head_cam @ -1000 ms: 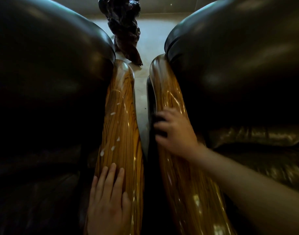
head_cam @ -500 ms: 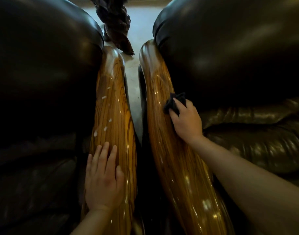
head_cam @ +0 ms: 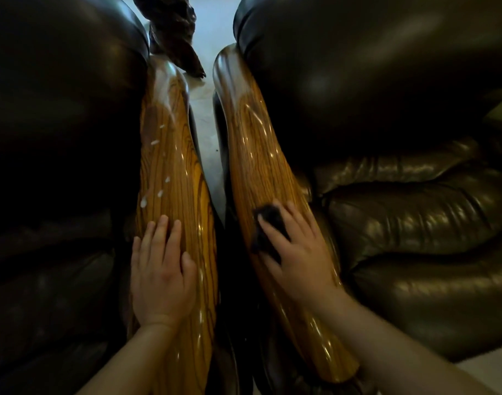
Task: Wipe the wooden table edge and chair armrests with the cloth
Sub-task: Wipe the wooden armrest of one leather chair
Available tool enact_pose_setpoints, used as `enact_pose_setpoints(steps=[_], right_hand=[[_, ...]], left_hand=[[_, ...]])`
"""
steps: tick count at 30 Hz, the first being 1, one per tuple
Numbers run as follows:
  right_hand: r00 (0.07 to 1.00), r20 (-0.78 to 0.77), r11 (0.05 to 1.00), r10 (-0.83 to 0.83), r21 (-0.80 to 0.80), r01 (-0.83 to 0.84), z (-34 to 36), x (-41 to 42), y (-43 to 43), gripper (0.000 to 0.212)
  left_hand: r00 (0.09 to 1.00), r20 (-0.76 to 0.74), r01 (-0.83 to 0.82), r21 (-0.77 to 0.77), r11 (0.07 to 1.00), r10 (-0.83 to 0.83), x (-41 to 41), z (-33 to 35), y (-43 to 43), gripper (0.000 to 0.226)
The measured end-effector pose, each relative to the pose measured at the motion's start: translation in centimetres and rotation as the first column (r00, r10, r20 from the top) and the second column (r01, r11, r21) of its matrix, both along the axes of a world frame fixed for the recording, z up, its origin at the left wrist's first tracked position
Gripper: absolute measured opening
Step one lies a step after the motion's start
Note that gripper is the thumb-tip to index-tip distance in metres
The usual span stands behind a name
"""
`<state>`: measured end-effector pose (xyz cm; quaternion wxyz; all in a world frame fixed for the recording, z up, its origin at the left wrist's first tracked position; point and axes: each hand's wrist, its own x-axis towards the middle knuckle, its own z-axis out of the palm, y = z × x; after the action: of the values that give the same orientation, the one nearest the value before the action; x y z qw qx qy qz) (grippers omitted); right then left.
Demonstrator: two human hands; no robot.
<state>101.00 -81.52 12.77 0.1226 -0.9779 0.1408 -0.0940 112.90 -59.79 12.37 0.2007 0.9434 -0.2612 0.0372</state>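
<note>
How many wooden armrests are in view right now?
2. The left armrest lies under the flat left hand, flecked with white spots. The right armrest has the right hand pressing a dark cloth on it.

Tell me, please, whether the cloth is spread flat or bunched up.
Bunched up: the dark cloth shows only as a small wad under the right hand on the right armrest.

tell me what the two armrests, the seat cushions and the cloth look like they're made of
Left armrest and right armrest: wood, by the bold dark grain, under a glossy lacquer that throws bright streaks.

Seat cushion: dark brown leather or a leather look-alike, shiny and creased into soft folds; which one cannot be told.

Cloth under the right hand: dark, matte, soft fabric, bunched; weave too dim to read.
</note>
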Motion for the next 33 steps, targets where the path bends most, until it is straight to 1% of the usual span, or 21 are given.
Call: enact_pose_setpoints(steps=[3, 4, 5, 7, 9, 11, 12, 14, 16, 18, 20, 21, 22, 23, 25, 27, 28, 29, 31, 32, 33], right_hand=[[0.998, 0.013, 0.996, -0.054, -0.067, 0.055, 2.0, 8.0, -2.3, 0.054], [0.999, 0.009, 0.995, -0.044, -0.093, 0.045, 2.2, 9.4, -2.5, 0.051], [1.000, 0.003, 0.992, 0.005, -0.124, -0.004, 2.2, 9.7, -2.4, 0.047], [0.981, -0.011, 0.966, 0.192, -0.174, -0.191, 1.0, 6.9, -1.4, 0.041], [0.922, -0.045, 0.904, 0.384, -0.187, -0.385, -0.9, 1.0, -0.3, 0.040], [0.866, -0.080, 0.847, 0.493, -0.185, -0.499, -2.7, -4.7, 0.1, 0.042], [0.855, -0.090, 0.834, 0.511, -0.189, -0.518, -3.2, -6.7, 0.1, 0.043], [0.847, -0.087, 0.827, 0.525, -0.186, -0.531, -3.2, -7.8, -0.4, 0.044], [0.870, -0.028, 0.855, 0.492, -0.170, -0.489, -2.5, -5.4, -1.1, 0.046], [0.934, 0.061, 0.930, 0.352, -0.139, -0.342, -1.2, -1.2, -1.6, 0.048], [0.975, 0.086, 0.974, 0.207, -0.108, -0.197, -0.2, 2.3, -1.7, 0.045], [0.979, 0.070, 0.977, 0.189, -0.109, -0.181, 0.0, 2.9, -1.4, 0.043], [0.974, 0.050, 0.971, 0.219, -0.115, -0.212, -0.2, 2.4, -1.1, 0.042], [0.958, 0.035, 0.953, 0.283, -0.124, -0.277, -0.8, 1.0, -0.8, 0.042], [0.897, -0.029, 0.887, 0.440, -0.138, -0.440, -2.3, -4.3, 0.1, 0.041], [0.811, -0.148, 0.801, 0.566, -0.133, -0.583, -4.1, -10.5, 0.8, 0.039], [0.771, -0.205, 0.765, 0.602, -0.129, -0.632, -4.8, -13.0, 1.0, 0.038], [0.739, -0.244, 0.734, 0.628, -0.131, -0.667, -5.2, -14.7, 0.9, 0.037], [0.693, -0.266, 0.683, 0.670, -0.145, -0.716, -5.3, -15.3, 0.3, 0.039], [0.687, -0.251, 0.673, 0.682, -0.152, -0.724, -5.1, -14.6, 0.1, 0.039], [0.699, -0.217, 0.683, 0.682, -0.155, -0.714, -4.6, -13.3, -0.1, 0.039]], left_hand=[[1.000, 0.009, 0.002, -0.010, 1.000, -0.002, 0.0, -0.2, 0.2, 0.055], [1.000, 0.008, -0.001, -0.014, 1.000, 0.001, 0.0, -0.3, 0.2, 0.055], [1.000, 0.006, -0.004, -0.016, 1.000, 0.004, 0.0, -0.3, 0.2, 0.055], [1.000, 0.004, -0.003, -0.022, 1.000, 0.003, 0.0, -0.3, 0.2, 0.056], [1.000, 0.011, -0.001, -0.026, 1.000, 0.001, 0.0, -0.1, 0.1, 0.055], [1.000, 0.017, -0.002, -0.025, 1.000, 0.003, 0.1, -0.2, 0.1, 0.055], [1.000, 0.016, 0.000, -0.024, 1.000, 0.000, 0.1, -0.3, 0.1, 0.055], [1.000, 0.015, 0.005, -0.028, 1.000, -0.005, 0.1, -0.6, 0.2, 0.055], [1.000, 0.023, -0.001, -0.031, 1.000, 0.001, 0.1, -0.7, 0.3, 0.054], [1.000, 0.030, -0.005, -0.030, 1.000, 0.006, 0.1, -0.7, 0.2, 0.054], [1.000, 0.025, -0.013, -0.028, 1.000, 0.014, 0.1, -0.4, 0.1, 0.054], [1.000, 0.023, -0.016, -0.024, 1.000, 0.016, 0.0, -0.3, 0.1, 0.054], [1.000, 0.022, -0.015, -0.018, 1.000, 0.016, -0.1, -0.2, 0.1, 0.053], [1.000, 0.021, -0.014, -0.014, 1.000, 0.015, -0.1, -0.1, 0.1, 0.053], [1.000, 0.015, -0.011, -0.012, 1.000, 0.012, -0.1, 0.0, 0.2, 0.053], [1.000, 0.015, -0.013, -0.014, 1.000, 0.013, -0.1, -0.1, 0.2, 0.052], [1.000, 0.018, -0.013, -0.015, 1.000, 0.013, -0.1, -0.1, 0.2, 0.052], [1.000, 0.022, -0.013, -0.015, 1.000, 0.013, -0.2, -0.2, 0.2, 0.051], [1.000, 0.028, -0.012, -0.015, 1.000, 0.012, -0.2, -0.2, 0.2, 0.051], [1.000, 0.027, -0.009, -0.011, 1.000, 0.010, -0.2, -0.3, 0.3, 0.051], [1.000, 0.024, -0.007, -0.009, 1.000, 0.007, -0.2, -0.3, 0.3, 0.051]])
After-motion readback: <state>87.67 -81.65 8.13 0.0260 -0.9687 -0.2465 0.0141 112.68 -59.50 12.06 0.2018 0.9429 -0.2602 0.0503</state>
